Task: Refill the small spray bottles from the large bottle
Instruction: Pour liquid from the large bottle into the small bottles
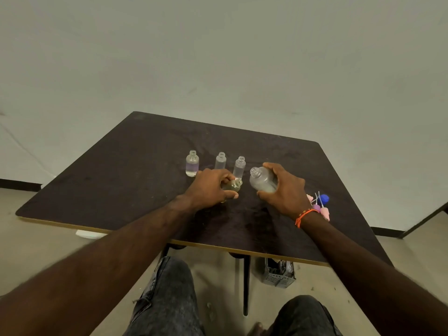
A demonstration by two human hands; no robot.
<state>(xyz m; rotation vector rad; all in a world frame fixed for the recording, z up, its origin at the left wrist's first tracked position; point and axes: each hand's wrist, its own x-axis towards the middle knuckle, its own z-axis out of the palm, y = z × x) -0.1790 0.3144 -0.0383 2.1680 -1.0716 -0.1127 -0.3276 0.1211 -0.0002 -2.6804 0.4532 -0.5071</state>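
My right hand (284, 189) grips the large frosted bottle (261, 179), uncapped and tilted with its mouth up and to the left. My left hand (209, 189) holds a small yellowish bottle (234, 185) with an open neck, just left of the large bottle's mouth; the two mouths are apart. Three more small uncapped bottles stand in a row behind: one with purple-tinted liquid (192, 163), a clear one (220, 161) and another clear one (239, 166).
Pink and purple spray tops (323, 210) and a blue cap (324, 198) lie on the dark table (121, 180) right of my right wrist. A grey slotted basket (278, 275) sits on the floor under the table's front edge.
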